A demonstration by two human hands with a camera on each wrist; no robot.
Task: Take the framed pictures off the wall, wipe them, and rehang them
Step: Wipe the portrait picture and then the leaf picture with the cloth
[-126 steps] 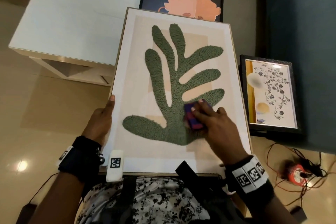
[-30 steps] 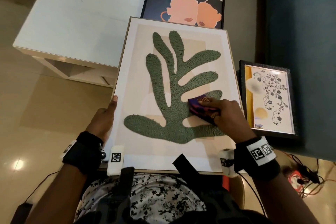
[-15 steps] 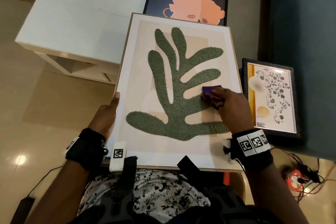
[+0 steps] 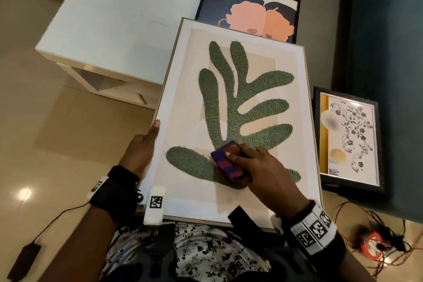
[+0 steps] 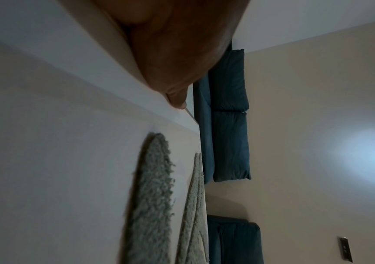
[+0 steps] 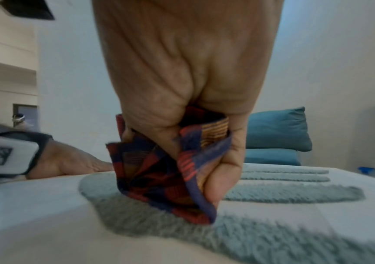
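Right hand [image 4: 263,167] down on the leaf picture [image 4: 235,121], fingers curled round a folded red-and-blue cloth [image 4: 225,163], pressing it onto the green leaf's stem. The picture lies flat across the person's lap. Left hand [image 4: 143,149] grips its left edge, thumb on the front face, the other fingers hidden behind the frame. Just right of it, a small floral picture [image 4: 348,139] leans on a blue sofa [image 4: 389,52]. Beyond the top edge, a faces picture [image 4: 247,4] sits beside a white table [image 4: 119,16].
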